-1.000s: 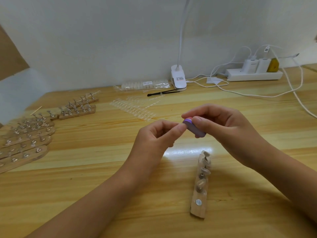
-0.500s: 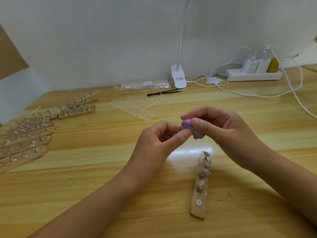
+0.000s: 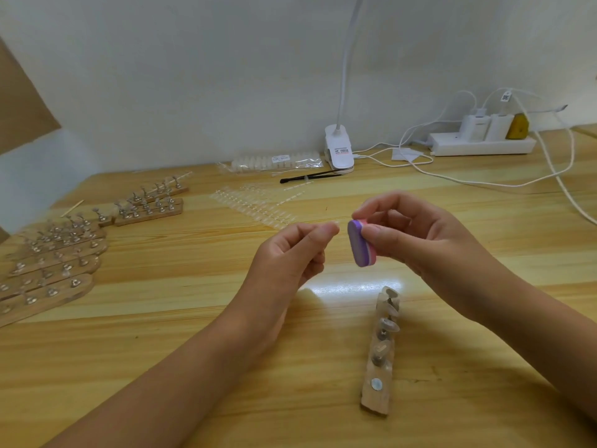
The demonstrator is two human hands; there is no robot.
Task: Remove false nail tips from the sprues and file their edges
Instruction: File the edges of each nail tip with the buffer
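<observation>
My right hand (image 3: 416,236) grips a small purple and pink buffer block (image 3: 359,243) between thumb and fingers, held upright over the table. Just left of it, my left hand (image 3: 290,253) pinches a clear false nail tip (image 3: 333,225) between thumb and forefinger; the tip is barely visible. A small gap separates tip and block. Clear sprues of nail tips (image 3: 255,205) lie flat further back. A wooden holder strip (image 3: 381,350) with several mounted tips lies below my right hand.
Several wooden holder strips (image 3: 55,266) with metal stands crowd the left side. At the back stand a bag of nail tips (image 3: 274,161), a black tool (image 3: 307,177), a clip lamp (image 3: 339,150) and a power strip (image 3: 481,145) with white cables trailing right.
My hands have drawn slightly apart: the tip was against the buffer block and now sits just left of it. The block is turned more upright, showing its pink side.
</observation>
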